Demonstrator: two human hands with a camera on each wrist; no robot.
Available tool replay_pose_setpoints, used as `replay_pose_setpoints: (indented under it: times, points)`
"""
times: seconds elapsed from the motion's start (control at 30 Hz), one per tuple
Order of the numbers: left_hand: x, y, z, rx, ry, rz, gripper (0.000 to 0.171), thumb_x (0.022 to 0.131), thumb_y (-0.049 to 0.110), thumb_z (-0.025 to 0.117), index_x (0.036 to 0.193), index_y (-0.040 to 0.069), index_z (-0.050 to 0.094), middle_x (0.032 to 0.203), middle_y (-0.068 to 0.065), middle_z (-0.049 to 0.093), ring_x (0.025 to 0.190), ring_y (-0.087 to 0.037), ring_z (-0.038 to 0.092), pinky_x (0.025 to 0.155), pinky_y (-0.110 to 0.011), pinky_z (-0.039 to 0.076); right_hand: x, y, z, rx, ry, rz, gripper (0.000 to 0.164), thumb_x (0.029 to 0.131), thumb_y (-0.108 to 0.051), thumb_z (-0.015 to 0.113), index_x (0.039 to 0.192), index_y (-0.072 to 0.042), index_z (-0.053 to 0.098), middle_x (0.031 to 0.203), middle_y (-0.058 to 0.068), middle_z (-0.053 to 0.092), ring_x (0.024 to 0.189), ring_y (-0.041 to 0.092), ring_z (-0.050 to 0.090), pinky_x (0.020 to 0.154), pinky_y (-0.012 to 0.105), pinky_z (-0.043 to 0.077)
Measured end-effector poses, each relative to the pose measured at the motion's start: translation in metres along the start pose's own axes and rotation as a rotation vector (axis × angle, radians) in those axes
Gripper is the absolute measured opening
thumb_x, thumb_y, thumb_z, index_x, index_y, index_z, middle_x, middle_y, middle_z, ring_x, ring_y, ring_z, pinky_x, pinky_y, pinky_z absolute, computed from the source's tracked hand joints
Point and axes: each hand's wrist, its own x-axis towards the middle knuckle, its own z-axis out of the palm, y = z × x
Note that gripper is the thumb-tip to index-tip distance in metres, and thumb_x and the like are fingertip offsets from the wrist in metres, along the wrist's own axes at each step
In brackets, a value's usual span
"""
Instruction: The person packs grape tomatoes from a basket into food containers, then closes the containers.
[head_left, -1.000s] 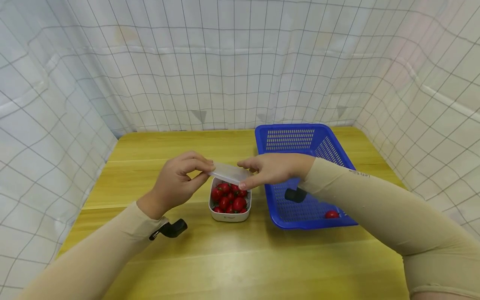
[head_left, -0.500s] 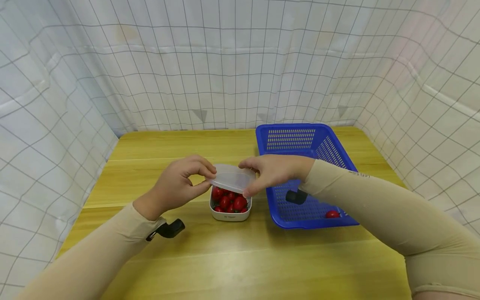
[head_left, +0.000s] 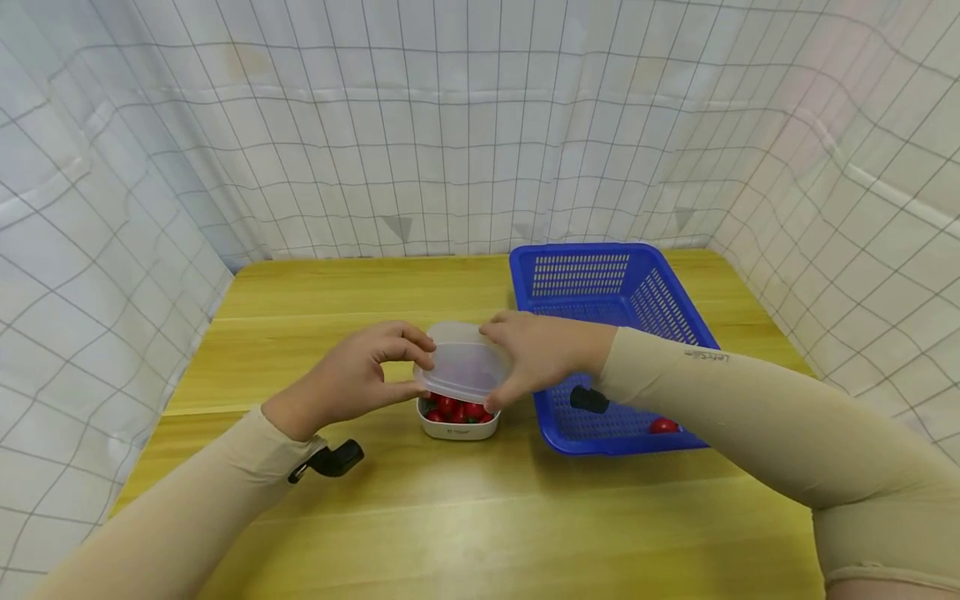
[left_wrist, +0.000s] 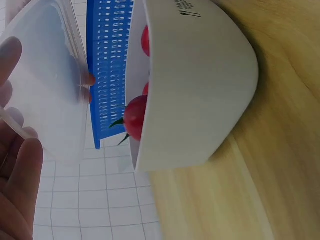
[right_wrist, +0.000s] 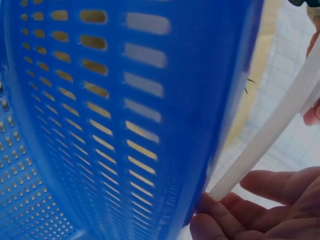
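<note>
A translucent plastic lid hangs tilted over a small white food container, apart from its rim in the left wrist view. Inside lie several red cherry tomatoes, partly covered by the lid from above; one tomato with a green stem pokes up at the rim. My left hand pinches the lid's left edge between thumb and fingers. On the opposite side, my right hand grips the right edge, its thumb at the near corner and fingers at the far one.
A blue perforated basket stands right of the container, under my right forearm. One red tomato lies in its near right corner. The wooden table is bordered by white gridded curtains behind and at both sides.
Both hands have brought the lid lower and nearer over the container, and its top now faces up more. More of the tomatoes are covered. Basket and container have stayed put.
</note>
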Motion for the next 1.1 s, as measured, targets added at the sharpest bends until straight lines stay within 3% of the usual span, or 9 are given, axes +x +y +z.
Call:
replay_pose_setpoints:
  times: [0.4,0.67,0.8,0.93,1.1]
  points:
    - [-0.01,-0.01,0.014,0.005,-0.132,-0.039,0.021,0.083,0.012,0.091,0.097,0.019,0.076,0.122,-0.001,0.071,0.114,-0.022,0.068,0.094,-0.043,0.06,0.011,-0.01,0.011,-0.127,-0.03,-0.027,0.094,0.076,-0.063,0.081,0.143,-0.003,0.055,0.14,0.016,0.055,0.123,0.026,0.055,0.106,0.04,0.053]
    - [-0.016,-0.013,0.025,0.027,-0.17,-0.057,0.021,0.082,0.013,0.091,0.093,0.018,0.074,0.123,0.0,0.07,0.113,-0.021,0.069,0.095,-0.041,0.06,0.013,-0.006,0.019,-0.196,-0.055,-0.1,0.088,0.08,-0.06,0.082,0.141,-0.002,0.057,0.137,0.018,0.057,0.125,0.031,0.057,0.111,0.041,0.05]
    - [-0.017,-0.014,0.027,0.051,-0.182,-0.059,0.021,0.082,0.012,0.091,0.092,0.018,0.073,0.122,0.001,0.07,0.112,-0.021,0.069,0.094,-0.041,0.06,0.011,-0.001,0.019,-0.236,-0.061,-0.132,0.089,0.083,-0.06,0.081,0.15,-0.007,0.055,0.151,0.021,0.054,0.142,0.035,0.051,0.125,0.055,0.034]
    - [-0.017,-0.015,0.028,0.071,-0.188,-0.041,0.021,0.081,0.011,0.092,0.092,0.016,0.074,0.118,0.0,0.069,0.109,-0.02,0.068,0.093,-0.039,0.06,0.008,0.005,0.02,-0.251,-0.047,-0.103,0.086,0.085,-0.066,0.079,0.153,-0.017,0.057,0.16,0.015,0.05,0.152,0.036,0.043,0.128,0.069,0.015]
    - [-0.016,-0.016,0.029,0.076,-0.199,-0.027,0.024,0.079,0.013,0.094,0.089,0.015,0.072,0.118,-0.001,0.069,0.109,-0.02,0.067,0.094,-0.039,0.06,0.007,0.007,0.022,-0.277,-0.026,-0.074,0.083,0.087,-0.068,0.075,0.153,-0.02,0.057,0.162,0.012,0.049,0.153,0.04,0.041,0.128,0.071,0.011]
